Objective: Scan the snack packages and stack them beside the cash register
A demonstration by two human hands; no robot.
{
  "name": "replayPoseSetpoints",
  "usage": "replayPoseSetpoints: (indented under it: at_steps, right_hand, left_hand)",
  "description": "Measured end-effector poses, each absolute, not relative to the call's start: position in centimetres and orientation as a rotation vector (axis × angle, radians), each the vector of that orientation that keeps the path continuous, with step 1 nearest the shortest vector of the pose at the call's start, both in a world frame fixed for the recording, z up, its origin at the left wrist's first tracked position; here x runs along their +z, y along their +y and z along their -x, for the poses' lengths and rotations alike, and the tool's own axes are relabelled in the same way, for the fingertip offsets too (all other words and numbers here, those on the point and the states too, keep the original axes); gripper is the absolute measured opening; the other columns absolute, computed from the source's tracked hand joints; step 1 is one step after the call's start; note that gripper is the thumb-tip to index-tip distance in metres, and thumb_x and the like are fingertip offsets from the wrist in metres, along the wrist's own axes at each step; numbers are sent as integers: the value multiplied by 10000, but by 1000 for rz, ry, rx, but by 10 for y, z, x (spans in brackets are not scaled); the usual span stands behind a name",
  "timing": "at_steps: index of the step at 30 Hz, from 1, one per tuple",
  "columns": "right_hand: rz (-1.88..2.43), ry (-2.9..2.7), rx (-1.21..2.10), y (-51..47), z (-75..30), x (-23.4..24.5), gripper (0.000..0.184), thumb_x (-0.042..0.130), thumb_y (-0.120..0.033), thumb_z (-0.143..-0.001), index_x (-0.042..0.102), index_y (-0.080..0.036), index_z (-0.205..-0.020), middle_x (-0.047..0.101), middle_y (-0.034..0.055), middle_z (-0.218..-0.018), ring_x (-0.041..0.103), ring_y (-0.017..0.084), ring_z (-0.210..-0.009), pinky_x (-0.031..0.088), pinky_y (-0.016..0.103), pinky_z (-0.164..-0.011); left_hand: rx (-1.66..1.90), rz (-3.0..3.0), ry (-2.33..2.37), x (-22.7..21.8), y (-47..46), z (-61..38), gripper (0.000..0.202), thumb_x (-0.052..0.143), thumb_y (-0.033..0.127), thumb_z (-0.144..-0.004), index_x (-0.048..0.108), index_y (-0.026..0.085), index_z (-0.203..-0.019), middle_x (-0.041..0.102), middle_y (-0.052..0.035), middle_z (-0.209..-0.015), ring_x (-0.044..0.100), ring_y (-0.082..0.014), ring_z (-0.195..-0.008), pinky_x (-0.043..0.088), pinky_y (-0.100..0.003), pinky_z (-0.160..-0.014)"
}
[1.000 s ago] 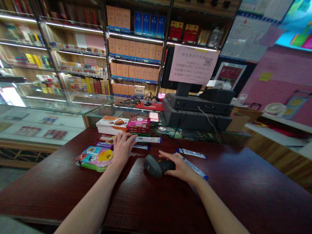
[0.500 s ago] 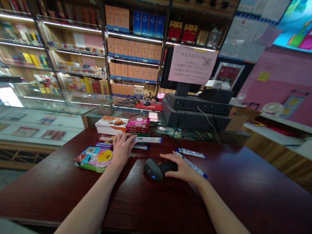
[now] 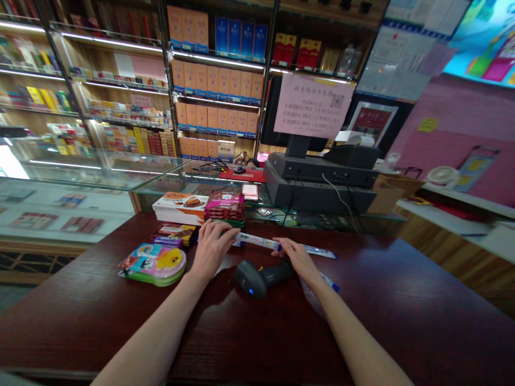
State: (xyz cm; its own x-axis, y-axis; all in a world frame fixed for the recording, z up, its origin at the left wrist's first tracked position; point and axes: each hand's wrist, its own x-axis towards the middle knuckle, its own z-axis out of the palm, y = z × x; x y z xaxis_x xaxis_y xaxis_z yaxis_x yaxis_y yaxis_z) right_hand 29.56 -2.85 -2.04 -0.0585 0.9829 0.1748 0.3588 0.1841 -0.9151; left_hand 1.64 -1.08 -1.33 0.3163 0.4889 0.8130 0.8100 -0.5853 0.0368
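My left hand (image 3: 211,249) rests at the near edge of a small pile of packets (image 3: 174,234), its fingertips holding the left end of a long white-and-blue stick packet (image 3: 277,244). My right hand (image 3: 295,256) pinches the same packet near its middle. Just below that hand, a dark grey handheld barcode scanner (image 3: 253,279) lies on the dark red wooden counter (image 3: 386,305), untouched. Another blue-and-white packet (image 3: 330,284) is partly hidden by my right wrist. A round duck-print packet (image 3: 153,264) lies left of my left hand.
Behind my hands stand an orange-and-white boxed product (image 3: 180,209) and a stack of pink packets (image 3: 224,208). A glass display case (image 3: 68,212) runs behind the counter. A black cash register (image 3: 317,185) stands to the right, with stocked shelves (image 3: 217,86) beyond.
My right hand has lifted off the scanner and moved up onto the stick packet. The scanner stays on the counter. My left hand has shifted slightly right.
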Motion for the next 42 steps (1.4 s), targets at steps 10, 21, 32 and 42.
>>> replayPoseSetpoints:
  at_steps: [10,21,32,42]
  right_hand:
    - [1254,-1453,975,-35,-294,-13,474,613,-597,-851,774,-214,-1078,770,64,-949,671,259,-953,479,353,-858]
    - [1204,-1535,785,-36,-299,-10,407,633,-541,-873,765,-254,-1128,741,69,-1205,636,275,-1174,414,441,-1082]
    - [1106,-1787,600,-38,-297,-2,302,590,-395,-943,732,-269,-1177,712,61,-1186,621,228,-1152,438,390,-1050]
    - [1325,-2075,252,-28,-288,8,389,662,-315,-895,647,-302,-1284,716,41,-1235,607,253,-1133,381,448,-1041]
  left_hand:
    - [-1174,2339,-1107,-18,-7,-22,234,596,236,-954,650,257,-1180,703,-42,-1112,637,-188,-1047,385,-437,-1096]
    - [-1197,2795,-1163,-25,-1,-15,324,679,221,-881,638,246,-1201,723,-43,-1128,667,-196,-1076,501,-366,-970]
    - [-1351,2965,-1276,-15,-7,-6,275,635,229,-851,696,221,-1119,744,-27,-1100,686,-171,-1029,524,-299,-948]
    - [-919,2653,-1319,-5,-2,8,338,652,266,-877,654,283,-1215,731,-36,-1177,612,-230,-1153,312,-502,-1140]
